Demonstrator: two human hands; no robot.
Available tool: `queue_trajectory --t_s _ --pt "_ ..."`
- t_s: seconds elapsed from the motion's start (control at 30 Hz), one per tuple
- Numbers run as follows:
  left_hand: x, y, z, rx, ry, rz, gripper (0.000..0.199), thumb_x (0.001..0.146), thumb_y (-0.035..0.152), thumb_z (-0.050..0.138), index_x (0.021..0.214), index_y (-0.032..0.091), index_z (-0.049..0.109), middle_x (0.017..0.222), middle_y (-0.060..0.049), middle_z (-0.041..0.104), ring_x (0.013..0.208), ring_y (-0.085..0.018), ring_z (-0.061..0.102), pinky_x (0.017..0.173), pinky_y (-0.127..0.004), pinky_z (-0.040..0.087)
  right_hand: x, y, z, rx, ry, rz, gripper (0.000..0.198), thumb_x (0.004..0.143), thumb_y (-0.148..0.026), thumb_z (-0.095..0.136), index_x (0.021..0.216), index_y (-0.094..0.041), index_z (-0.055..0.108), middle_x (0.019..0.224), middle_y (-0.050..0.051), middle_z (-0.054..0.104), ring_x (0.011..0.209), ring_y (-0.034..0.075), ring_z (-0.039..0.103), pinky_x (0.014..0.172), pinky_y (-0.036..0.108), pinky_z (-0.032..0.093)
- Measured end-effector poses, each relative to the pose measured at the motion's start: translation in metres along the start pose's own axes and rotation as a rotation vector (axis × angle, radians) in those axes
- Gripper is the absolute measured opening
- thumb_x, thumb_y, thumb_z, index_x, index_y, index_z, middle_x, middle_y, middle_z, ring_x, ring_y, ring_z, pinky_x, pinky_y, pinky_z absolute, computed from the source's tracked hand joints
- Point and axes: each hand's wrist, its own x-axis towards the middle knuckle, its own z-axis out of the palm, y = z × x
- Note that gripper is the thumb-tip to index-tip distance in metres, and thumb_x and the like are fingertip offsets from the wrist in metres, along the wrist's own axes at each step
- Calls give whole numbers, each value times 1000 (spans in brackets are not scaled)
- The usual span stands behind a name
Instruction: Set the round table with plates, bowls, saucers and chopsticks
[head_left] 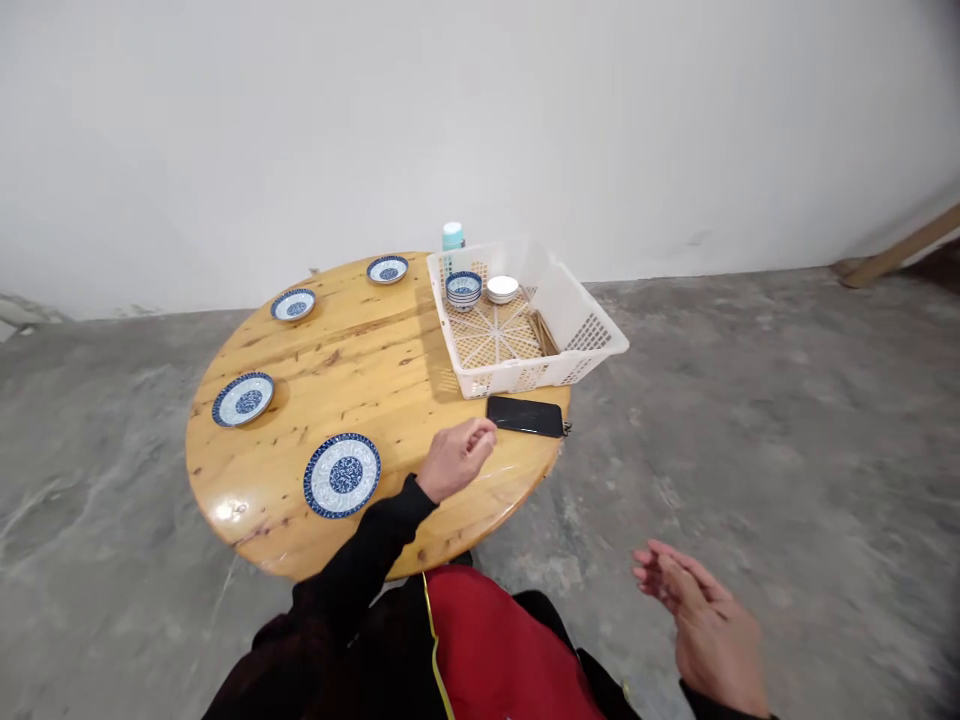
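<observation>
Four plates (343,476) sit on the desk (352,380); your left grip (456,458) curls, closure unclear; your right grip (705,622) is half-open, empty.

Bright, soft shadows, glare on tabletop (352,365)

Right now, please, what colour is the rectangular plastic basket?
The plastic basket is white; head view.

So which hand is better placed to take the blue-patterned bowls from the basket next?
Left, probably. The left hand is over the table, beside the phone and nearer the basket holding the bowls. The right hand is farther off, over the floor.
</observation>
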Motion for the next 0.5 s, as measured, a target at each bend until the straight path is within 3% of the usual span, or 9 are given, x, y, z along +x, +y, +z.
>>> queue_trajectory --t_s 0.1,0.23,0.37,0.5 --pt "45 5 -27 -5 41 43 22 97 34 55 106 20 69 95 -5 78 86 -17 73 82 -27 57 31 -58 14 -33 -77 -119 54 59 -61 87 92 -18 76 81 8 75 65 20 67 59 33 56" --pt "113 13 -67 -11 108 43 24 95 32 56 111 17 68 104 -8 77 93 -20 73 86 -30 57 73 -150 53 -162 -206 -309 41 64 -54 85 88 -21 78 79 7 75 64 20 65 60 34 56" --pt "177 25 -99 -76 173 -61 21 95 25 52 107 17 67 101 -8 75 95 -19 71 86 -30 56 123 -230 113 -295 -425 -466 36 72 -48 80 91 -17 78 83 9 77 66 19 68 61 32 58" --pt "234 32 -109 -218 246 -229 15 97 18 49 90 16 63 91 -5 70 86 -14 68 82 -26 53 183 -276 193 -414 -639 -430 16 88 -28 70 92 -14 76 85 10 77 68 16 70 64 26 59"
